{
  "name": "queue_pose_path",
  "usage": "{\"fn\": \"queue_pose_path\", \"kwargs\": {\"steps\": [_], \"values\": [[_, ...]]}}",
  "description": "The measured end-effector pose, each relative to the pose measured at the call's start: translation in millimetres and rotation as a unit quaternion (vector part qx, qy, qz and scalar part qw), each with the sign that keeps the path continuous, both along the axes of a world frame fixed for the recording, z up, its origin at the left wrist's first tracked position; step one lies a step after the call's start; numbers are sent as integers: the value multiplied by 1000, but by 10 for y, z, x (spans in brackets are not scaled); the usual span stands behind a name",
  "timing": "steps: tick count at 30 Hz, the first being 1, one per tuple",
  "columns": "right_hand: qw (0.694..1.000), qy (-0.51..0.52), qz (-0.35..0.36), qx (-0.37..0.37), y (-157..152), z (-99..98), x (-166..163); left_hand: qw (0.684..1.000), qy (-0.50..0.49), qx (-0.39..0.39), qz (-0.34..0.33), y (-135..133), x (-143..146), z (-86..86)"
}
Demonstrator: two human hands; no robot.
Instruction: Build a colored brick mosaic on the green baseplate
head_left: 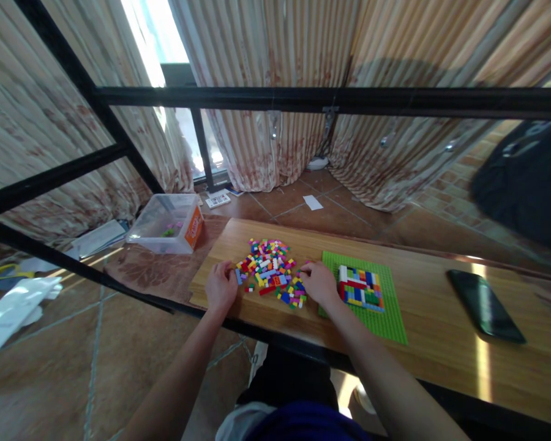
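A heap of small coloured bricks (pixel 270 269) lies on the wooden table (pixel 441 331). My left hand (pixel 220 286) rests at the heap's left edge, fingers curled down onto the bricks. My right hand (pixel 319 283) sits at the heap's right edge, fingers bent among the bricks; what either hand holds is too small to make out. Just right of my right hand lies a green baseplate (pixel 386 318) with a block of coloured bricks (pixel 360 288) built on its upper left part.
A black phone (pixel 485 305) lies on the table to the right. A clear plastic box (pixel 168 223) with an orange label stands off the table's left end. Black metal bars (pixel 303 98) frame the space; curtains hang behind, papers lie on the floor.
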State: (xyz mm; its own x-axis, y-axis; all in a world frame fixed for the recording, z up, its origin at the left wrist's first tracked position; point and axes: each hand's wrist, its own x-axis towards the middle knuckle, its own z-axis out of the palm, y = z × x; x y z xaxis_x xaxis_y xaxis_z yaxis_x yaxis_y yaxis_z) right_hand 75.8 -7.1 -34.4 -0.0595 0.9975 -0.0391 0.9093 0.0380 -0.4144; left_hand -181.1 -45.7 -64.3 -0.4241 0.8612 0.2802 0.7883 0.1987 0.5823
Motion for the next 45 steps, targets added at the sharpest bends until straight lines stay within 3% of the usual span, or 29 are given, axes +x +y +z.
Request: {"fn": "queue_pose_path", "kwargs": {"steps": [11, 15, 18, 20, 23, 26, 27, 29, 33, 35, 39, 41, 43, 45], "values": [[1000, 14, -26, -3, -9, 28, -97, 1000, -12, -1, -2, 6, 6, 15], [998, 56, -27, 15, -33, 29, -71, 996, -79, 37, 12, -35, -43, 27], [976, 212, -30, 50, -110, 29, -15, 984, -148, 99, 12, -126, 7, 126], [914, 399, -44, 55, -211, 57, 7, 970, -213, 119, -16, -211, 166, 273], [783, 619, -58, 16, -417, 176, -7, 908, -396, 64, -119, -349, 585, 568], [697, 715, -46, -36, -621, 336, -44, 786, -572, -74, -222, -461, 1030, 809], [682, 728, -40, -58, -675, 379, -52, 740, -618, -102, -243, -488, 1144, 859], [666, 739, -28, -95, -753, 430, -54, 679, -674, -126, -260, -524, 1297, 912], [686, 724, -24, -70, -801, 429, -24, 628, -733, -138, -220, -534, 1369, 932], [705, 708, -20, -46, -798, 422, -6, 640, -726, -139, -210, -524, 1354, 938], [769, 639, -35, -8, -777, 467, 15, 752, -616, -81, -219, -514, 1320, 954], [802, 597, -41, 5, -767, 499, 13, 793, -560, -51, -232, -516, 1307, 953], [813, 581, -34, 1, -766, 508, 2, 811, -528, -38, -250, -516, 1291, 942], [799, 601, -38, -12, -775, 482, -16, 816, -513, -34, -265, -511, 1271, 921]]}}
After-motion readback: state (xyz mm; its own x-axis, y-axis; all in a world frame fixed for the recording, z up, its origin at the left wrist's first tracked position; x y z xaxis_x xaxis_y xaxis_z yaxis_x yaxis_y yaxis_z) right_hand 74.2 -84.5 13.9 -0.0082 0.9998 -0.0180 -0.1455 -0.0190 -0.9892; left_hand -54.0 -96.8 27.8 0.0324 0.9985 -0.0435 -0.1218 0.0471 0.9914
